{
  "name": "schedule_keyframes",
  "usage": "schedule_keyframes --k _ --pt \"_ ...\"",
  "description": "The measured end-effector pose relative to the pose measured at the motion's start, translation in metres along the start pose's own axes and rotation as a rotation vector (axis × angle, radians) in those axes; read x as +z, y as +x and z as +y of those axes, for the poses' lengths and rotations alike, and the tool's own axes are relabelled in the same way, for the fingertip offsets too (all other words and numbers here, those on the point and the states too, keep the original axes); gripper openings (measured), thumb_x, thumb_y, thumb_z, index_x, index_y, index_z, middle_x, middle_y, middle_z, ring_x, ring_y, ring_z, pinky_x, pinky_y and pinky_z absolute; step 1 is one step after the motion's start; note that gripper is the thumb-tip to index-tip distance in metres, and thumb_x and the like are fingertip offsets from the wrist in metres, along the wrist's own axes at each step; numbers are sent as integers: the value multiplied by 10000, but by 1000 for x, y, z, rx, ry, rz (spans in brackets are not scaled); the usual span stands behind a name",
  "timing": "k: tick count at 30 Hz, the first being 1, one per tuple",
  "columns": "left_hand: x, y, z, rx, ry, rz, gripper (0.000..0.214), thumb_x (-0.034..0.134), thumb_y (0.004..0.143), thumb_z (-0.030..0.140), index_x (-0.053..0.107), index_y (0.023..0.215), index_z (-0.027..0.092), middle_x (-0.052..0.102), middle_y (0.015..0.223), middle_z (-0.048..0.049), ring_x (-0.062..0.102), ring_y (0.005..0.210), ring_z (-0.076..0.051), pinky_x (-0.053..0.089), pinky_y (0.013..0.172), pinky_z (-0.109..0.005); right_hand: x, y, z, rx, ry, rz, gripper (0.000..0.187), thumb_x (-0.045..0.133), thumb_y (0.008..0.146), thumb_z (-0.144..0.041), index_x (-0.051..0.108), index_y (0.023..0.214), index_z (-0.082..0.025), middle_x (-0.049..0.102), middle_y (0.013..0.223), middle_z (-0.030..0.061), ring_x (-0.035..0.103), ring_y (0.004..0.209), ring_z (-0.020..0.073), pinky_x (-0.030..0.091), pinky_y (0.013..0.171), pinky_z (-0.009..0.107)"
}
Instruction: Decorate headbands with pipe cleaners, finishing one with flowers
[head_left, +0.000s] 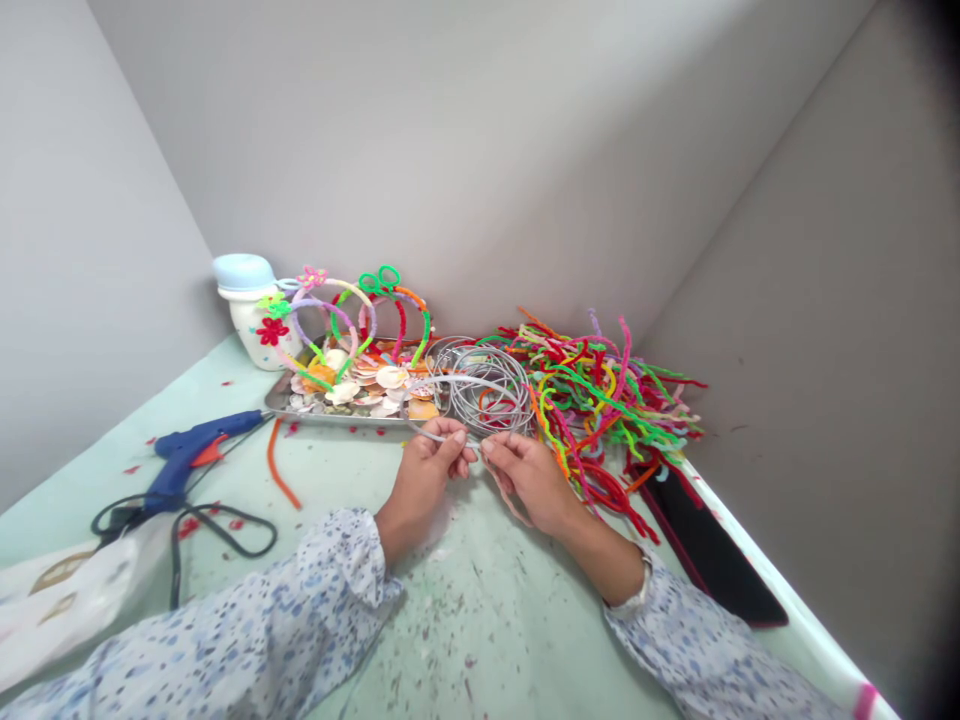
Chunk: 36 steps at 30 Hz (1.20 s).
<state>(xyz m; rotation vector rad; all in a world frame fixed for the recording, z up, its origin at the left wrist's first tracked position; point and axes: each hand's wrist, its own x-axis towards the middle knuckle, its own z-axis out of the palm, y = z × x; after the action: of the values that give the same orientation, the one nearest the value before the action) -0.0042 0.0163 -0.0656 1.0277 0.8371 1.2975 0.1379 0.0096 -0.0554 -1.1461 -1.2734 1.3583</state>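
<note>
In the middle of the table, my left hand point(435, 460) is closed around one side of a thin, pale grey headband point(466, 379) that arches away from me. Almost touching it, my right hand point(529, 475) pinches a pale pink pipe cleaner point(510, 503) against the end of the band, and its tail hangs below my fingers. The exact contact between band and pipe cleaner is hidden by the fingertips. Just beyond my hands lies a heap of bare grey headbands point(491, 390).
Finished colourful headbands point(364, 310) stand in a metal tray point(352, 418) of shells, beside a white jar point(251, 320). A blue glue gun point(176, 460) with its cord, an orange pipe cleaner point(279, 468) and a plastic bag point(75, 600) lie left. Piled pipe cleaners point(600, 390) and a black flat object point(705, 550) lie right.
</note>
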Motion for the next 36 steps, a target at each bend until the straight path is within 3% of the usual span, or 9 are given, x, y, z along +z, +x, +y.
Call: schedule_keyframes --k 9,22,30,36 --pt "2 -1 2 -8 25 2 174 639 763 313 559 832 174 626 597 18 512 476 -72 373 499 -179 -5 5 12 36 99 -82 267 632 755 -420 564 702 -168 424 499 -67 302 414 70 195 400 219" --pt "6 -4 6 4 84 -17 134 592 805 282 536 849 169 615 605 13 496 487 -70 377 497 -176 -11 5 10 79 166 -239 236 555 822 -369 552 690 -174 412 503 -56 287 433 83 182 425 231" --pt "4 -2 3 4 83 -1 129 596 797 271 536 841 166 613 592 16 496 470 -68 368 483 -176 -11 9 15 94 164 -120 220 635 759 -367 559 707 -167 429 546 -57 315 479 80 207 457 221" --pt "4 -3 4 -7 100 -22 129 580 810 275 520 849 168 604 601 21 489 484 -69 369 490 -178 -11 10 14 123 207 -179 206 635 729 -343 559 655 -165 454 525 -54 310 445 75 202 444 235"
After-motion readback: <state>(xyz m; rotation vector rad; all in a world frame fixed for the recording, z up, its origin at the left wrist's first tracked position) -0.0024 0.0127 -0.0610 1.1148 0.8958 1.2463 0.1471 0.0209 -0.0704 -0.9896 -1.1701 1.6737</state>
